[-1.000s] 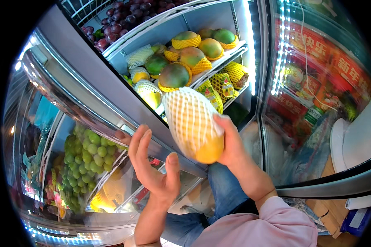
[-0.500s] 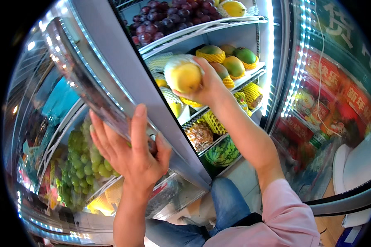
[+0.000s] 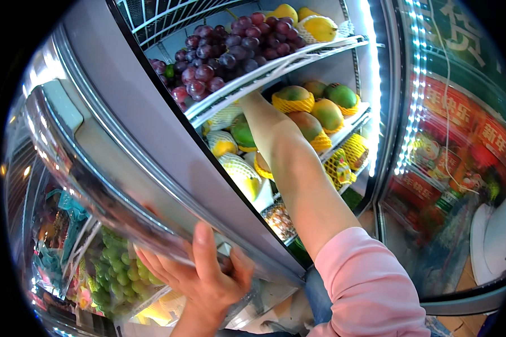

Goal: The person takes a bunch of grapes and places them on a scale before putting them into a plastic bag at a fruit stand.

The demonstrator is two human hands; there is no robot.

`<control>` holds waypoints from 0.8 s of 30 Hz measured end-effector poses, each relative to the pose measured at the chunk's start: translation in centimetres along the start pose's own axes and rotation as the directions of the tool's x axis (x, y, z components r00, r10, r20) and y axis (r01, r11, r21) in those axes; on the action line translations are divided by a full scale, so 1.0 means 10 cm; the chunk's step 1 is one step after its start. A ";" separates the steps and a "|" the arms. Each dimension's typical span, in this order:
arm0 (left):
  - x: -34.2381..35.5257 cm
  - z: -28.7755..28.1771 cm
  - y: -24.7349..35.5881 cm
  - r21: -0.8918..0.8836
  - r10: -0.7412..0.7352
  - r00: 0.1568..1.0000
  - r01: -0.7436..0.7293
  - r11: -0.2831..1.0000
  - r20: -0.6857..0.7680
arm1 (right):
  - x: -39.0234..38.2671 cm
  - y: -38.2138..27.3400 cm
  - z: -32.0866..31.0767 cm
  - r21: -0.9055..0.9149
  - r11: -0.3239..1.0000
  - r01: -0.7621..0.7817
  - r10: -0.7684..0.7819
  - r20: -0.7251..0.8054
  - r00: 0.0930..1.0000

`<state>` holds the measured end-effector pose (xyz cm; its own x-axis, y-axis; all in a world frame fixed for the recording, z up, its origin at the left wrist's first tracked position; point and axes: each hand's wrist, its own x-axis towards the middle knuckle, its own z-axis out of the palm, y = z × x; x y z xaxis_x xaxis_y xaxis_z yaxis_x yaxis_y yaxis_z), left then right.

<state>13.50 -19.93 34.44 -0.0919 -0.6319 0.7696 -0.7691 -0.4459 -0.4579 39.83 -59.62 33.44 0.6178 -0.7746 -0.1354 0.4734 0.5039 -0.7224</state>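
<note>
Head camera, the only view: reaching deep into a lit fruit cooler (image 3: pixel 333 10) with the right arm (image 3: pixel 292 163), bare below a pink sleeve (image 3: pixel 371 275), under an upper shelf's white rim (image 3: pixel 287 67) and its purple grapes (image 3: pixel 225 56). Gripping the lower end of a curved chrome handle (image 3: pixel 104 205) with the left hand (image 3: pixel 208 281), fingers bent around it, thumb raised apart. Cannot tell the state of the right fingers, hidden past the wrist, nor the exact place of a netted yellow fruit, out of sight and probably under the same shelf. Could roll mangoes (image 3: pixel 328 115) or a white-netted fruit (image 3: pixel 242 174) off the lower shelf by dropping the elbow or pulling back fast. Could also scrape the wrist or jolt the grapes by lifting too high against the rim. Compared with half a second earlier: reaching farther in, no longer showing the right hand or the yellow fruit, then in plain sight before the mangoes, and now showing more of the grapes above.
</note>
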 end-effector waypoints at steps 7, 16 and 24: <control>-0.01 0.08 -0.07 -0.075 0.045 0.999 -0.047 0.996 -0.026 | 0.36 -0.12 -0.04 -0.172 0.982 0.074 -0.077 -0.013 0.997; -0.03 0.08 -0.03 -0.087 -0.070 0.998 0.070 0.994 -0.004 | 0.30 -0.06 -0.33 -0.521 0.846 0.113 -0.099 0.056 0.994; -0.02 0.03 -0.04 -0.025 0.009 0.999 -0.009 1.000 0.032 | 0.29 -0.12 -0.46 -0.641 0.758 0.125 -0.113 0.060 0.992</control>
<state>14.02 -19.77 34.36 -0.0787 -0.6561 0.7506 -0.7839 -0.4245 -0.4532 38.18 -64.23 30.79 0.5970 -0.8021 -0.0118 0.0340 0.0400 -0.9986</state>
